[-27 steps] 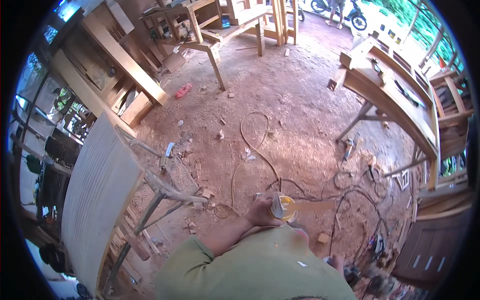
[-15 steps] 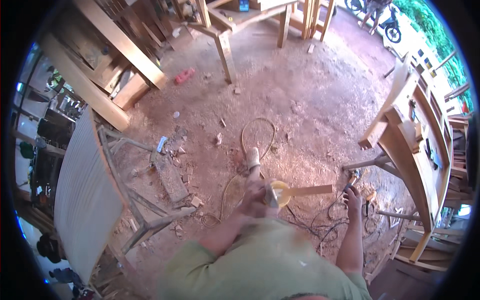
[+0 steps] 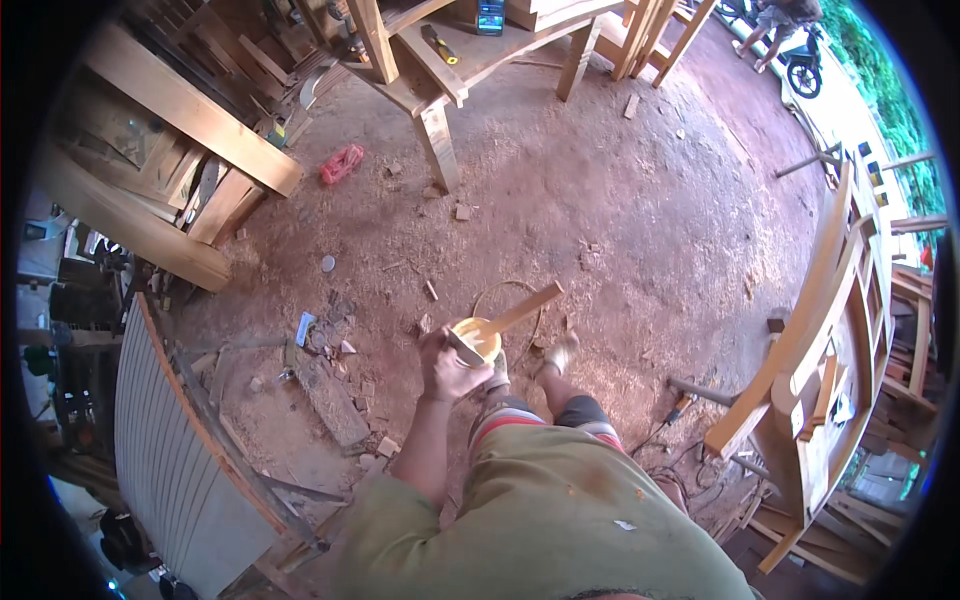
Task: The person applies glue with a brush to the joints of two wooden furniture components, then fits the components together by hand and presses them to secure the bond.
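Note:
My left hand (image 3: 447, 368) is closed round a small round tub (image 3: 491, 350) with yellowish stuff inside, held in front of my body above the floor. A flat wooden stick (image 3: 527, 306) leans out of the tub toward the far right. Between my fingers and the tub's near side shows a flat greyish edge (image 3: 464, 350), whose kind I cannot make out. My right hand does not show; a bit of skin at the right side of my shirt may be part of that arm.
A wooden workbench (image 3: 437, 150) stands ahead with a phone (image 3: 490, 17) on it. To the right is a curved wooden frame (image 3: 790, 350); a ribbed panel (image 3: 185, 450) leans at left. A power tool (image 3: 680, 407), cables and a plank (image 3: 333, 405) lie on the shaving-strewn floor.
The tub and stick have moved forward and left with my left hand, and the stick now points up to the right. My right hand, near the tool before, has left the view.

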Demonstrator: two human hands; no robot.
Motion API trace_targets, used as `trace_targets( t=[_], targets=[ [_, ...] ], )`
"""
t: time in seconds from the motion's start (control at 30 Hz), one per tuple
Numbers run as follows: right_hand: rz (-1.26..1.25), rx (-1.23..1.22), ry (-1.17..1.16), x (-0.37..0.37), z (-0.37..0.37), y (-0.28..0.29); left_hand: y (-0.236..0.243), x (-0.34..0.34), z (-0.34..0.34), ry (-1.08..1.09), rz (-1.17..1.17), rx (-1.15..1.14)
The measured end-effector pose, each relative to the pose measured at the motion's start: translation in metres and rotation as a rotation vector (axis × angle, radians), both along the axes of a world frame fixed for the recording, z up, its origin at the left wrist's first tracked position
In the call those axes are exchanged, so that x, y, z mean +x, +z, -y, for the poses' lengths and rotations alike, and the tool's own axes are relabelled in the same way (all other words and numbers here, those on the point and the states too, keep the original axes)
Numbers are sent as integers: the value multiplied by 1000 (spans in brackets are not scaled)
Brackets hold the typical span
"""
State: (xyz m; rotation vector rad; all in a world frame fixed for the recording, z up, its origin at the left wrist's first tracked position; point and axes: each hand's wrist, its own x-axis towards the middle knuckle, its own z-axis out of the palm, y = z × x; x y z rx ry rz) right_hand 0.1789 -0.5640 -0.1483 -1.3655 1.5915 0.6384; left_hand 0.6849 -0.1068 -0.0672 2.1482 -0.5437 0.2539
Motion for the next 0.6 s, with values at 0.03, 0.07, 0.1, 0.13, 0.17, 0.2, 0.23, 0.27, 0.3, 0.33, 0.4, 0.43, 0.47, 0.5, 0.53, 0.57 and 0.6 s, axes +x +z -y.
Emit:
trace_targets(
  t=[0.03, 0.07, 0.1, 0.13, 0.17, 0.2, 0.23, 0.27, 0.3, 0.33, 0.4, 0.43, 0.47, 0.5, 0.53, 0.57, 0.6],
  targets=[
    [75, 11, 155, 18, 13, -21, 1, 13, 1, 86, 26, 60],
    [213, -7, 440, 38, 30, -39, 2, 25, 2, 169, 34, 107],
    [521, -165, 990, 64, 55, -58, 2, 36, 5, 236, 31, 122],
    [770, -350, 1372, 92, 80, -71, -7, 45, 9, 287, 41, 112],
    [591, -153, 1078, 155, 64, -71, -5, 54, 15, 290, 72, 159],
    [395, 6, 674, 228, 42, -46, -2, 66, 23, 284, 92, 203],
    [201, 55, 347, 316, 23, 2, -7, 72, 25, 317, 57, 189],
    [297, -55, 349, 355, 19, 19, -10, 75, 28, 345, 6, 158],
    [324, -59, 416, 392, 22, 29, -17, 78, 30, 349, -49, 161],
    [318, -54, 415, 419, 17, 42, -18, 82, 32, 348, -55, 166],
    [434, -10, 429, 467, 11, 70, -21, 93, 41, 320, -9, 235],
    [432, -10, 430, 483, 10, 82, -21, 99, 44, 288, -25, 274],
    [442, 11, 483, 496, 8, 91, -21, 105, 48, 286, -31, 276],
    [453, 33, 534, 506, 7, 95, -21, 112, 53, 270, -111, 268],
    [448, 36, 528, 509, 8, 93, -21, 121, 57, 252, -190, 261],
    [428, 1, 490, 507, 11, 94, -24, 134, 60, 216, -337, 141],
    [398, -27, 450, 497, 12, 91, -16, 146, 64, 207, -347, 147]
  ],
)
